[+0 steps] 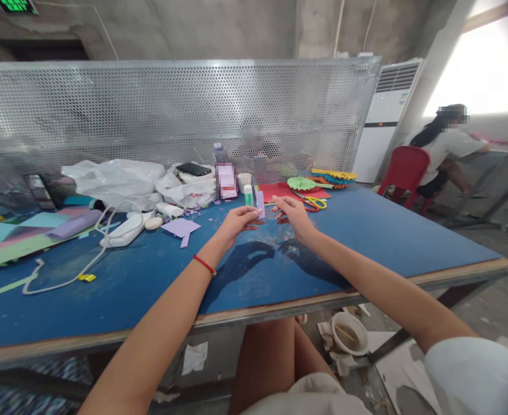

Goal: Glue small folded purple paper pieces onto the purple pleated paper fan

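A narrow strip of purple paper [260,203] stands upright in the fingertips of my left hand [239,222], which is closed in a pinch. Just to its right, my right hand [296,218] is raised over the table with fingers curved and slightly apart; I see nothing in them. A glue stick [248,195] with a green label stands behind my left fingers. Beyond my right hand lie scissors [316,203] with red and yellow handles, beside red paper [275,191] and a green pleated paper fan [303,183].
At left are a white cord [74,283], coloured paper sheets [33,221], a purple sheet [181,227] and a white plastic bag [115,176]. A bottle [226,178] stands before the perforated metal screen [150,115]. Folded paper fans [335,177] lie far right. A person [444,144] sits at another table.
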`<state>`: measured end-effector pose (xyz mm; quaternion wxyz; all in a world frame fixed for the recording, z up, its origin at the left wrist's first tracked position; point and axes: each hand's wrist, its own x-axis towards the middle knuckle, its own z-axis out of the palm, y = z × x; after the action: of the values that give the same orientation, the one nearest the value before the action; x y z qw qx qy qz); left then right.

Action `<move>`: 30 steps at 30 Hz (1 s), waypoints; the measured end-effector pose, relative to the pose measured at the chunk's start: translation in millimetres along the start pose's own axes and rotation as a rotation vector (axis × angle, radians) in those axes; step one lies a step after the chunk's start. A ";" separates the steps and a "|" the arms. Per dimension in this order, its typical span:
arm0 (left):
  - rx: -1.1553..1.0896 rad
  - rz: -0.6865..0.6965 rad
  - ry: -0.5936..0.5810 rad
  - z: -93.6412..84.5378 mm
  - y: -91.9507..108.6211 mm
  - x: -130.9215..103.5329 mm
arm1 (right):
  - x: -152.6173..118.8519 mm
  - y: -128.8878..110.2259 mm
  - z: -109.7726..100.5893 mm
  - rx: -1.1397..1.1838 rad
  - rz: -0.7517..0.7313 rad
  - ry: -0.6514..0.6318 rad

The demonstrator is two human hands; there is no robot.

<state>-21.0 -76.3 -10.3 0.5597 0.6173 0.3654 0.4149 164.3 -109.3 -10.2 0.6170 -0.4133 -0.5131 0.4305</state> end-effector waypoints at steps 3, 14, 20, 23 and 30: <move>0.021 -0.026 -0.098 4.5 3.1 -5.5 | -0.6 0.0 2.1 -0.049 -0.011 -0.026; 0.123 -0.002 -0.132 12.7 8.3 -11.5 | -1.8 -0.4 4.2 -0.116 -0.107 -0.059; 0.163 0.034 -0.055 13.5 7.0 -8.9 | -1.2 -0.2 2.9 -0.104 -0.146 -0.025; 0.166 0.044 -0.071 13.5 9.1 -9.4 | -0.7 -0.7 2.4 -0.090 -0.159 -0.014; 0.161 0.067 -0.125 15.3 10.8 -11.6 | -1.3 -2.1 2.0 -0.050 -0.175 0.004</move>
<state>-11.6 -93.9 -1.1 0.5157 0.6968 0.3412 0.3635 162.4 -110.9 -8.3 0.6428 -0.3830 -0.5567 0.3609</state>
